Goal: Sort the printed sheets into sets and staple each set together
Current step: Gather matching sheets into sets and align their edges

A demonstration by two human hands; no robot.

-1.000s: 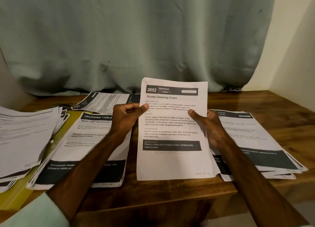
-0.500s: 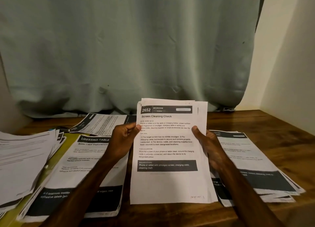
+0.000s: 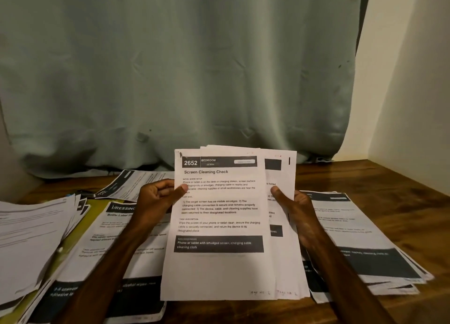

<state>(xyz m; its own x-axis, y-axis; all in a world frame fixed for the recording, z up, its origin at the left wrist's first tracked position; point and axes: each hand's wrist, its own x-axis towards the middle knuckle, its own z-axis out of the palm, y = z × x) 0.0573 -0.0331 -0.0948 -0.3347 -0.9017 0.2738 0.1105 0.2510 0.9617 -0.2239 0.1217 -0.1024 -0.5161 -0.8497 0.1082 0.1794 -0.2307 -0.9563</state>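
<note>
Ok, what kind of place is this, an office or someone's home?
Probably a room at home rather than an office: a wooden table against a grey-green curtain, a plain cream wall, and printed sheets piled loosely across the tabletop.

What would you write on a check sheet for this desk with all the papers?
Surface: wooden table, partly covered by paper.
Job's things: held sheets headed Screen Cleaning Check, fanned; left pile, middle pile, right pile and back sheet lie flat; no stapler seen.
Clutter: yellow-green folder, it seems, under the left piles.
Hands: left hand pinches the held sheets' left edge; right hand grips their right edge.
Cables: nothing seen.
Surroundings: grey-green curtain behind, pale wall at right.
</note>
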